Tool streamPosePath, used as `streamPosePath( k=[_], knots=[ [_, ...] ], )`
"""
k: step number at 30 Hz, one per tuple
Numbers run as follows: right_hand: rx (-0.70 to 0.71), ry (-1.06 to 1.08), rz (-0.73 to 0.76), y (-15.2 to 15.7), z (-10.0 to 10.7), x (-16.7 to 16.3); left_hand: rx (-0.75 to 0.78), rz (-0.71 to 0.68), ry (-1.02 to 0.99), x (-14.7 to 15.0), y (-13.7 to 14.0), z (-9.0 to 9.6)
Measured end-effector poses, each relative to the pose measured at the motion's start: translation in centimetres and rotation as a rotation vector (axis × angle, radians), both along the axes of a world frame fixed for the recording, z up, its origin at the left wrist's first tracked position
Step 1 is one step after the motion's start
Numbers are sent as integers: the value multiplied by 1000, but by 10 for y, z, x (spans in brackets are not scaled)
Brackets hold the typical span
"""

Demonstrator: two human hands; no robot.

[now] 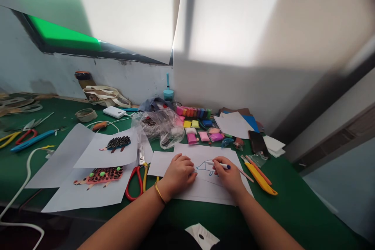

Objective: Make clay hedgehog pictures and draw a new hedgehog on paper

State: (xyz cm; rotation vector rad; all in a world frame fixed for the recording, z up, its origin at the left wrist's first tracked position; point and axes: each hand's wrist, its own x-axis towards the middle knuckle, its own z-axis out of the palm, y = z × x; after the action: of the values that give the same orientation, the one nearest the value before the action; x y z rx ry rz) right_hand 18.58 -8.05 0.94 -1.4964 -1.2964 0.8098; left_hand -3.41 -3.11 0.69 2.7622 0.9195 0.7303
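My right hand is closed around a white marker with a dark blue end. Its tip is at a blue outline drawing of an animal with a pointed snout and short legs. The drawing is on a white sheet of paper. Flat on the left part of that sheet rests my left hand, fingers loosely spread and holding nothing; a gold bangle circles the wrist. Two finished hedgehog pictures lie to the left, one with black spines, one pink with green balls.
Red-and-yellow-handled scissors lie left of my left hand. Behind the paper are coloured clay packets and a clear plastic bag. A yellow cutter and a dark phone sit at the right. Pliers are far left.
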Motion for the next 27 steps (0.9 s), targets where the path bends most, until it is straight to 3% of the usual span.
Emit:
streamPosePath(
  k=[27],
  knots=[
    [-51, -124, 2, 2, -8, -3, -13, -1, 10, -1, 2, -3]
  ],
)
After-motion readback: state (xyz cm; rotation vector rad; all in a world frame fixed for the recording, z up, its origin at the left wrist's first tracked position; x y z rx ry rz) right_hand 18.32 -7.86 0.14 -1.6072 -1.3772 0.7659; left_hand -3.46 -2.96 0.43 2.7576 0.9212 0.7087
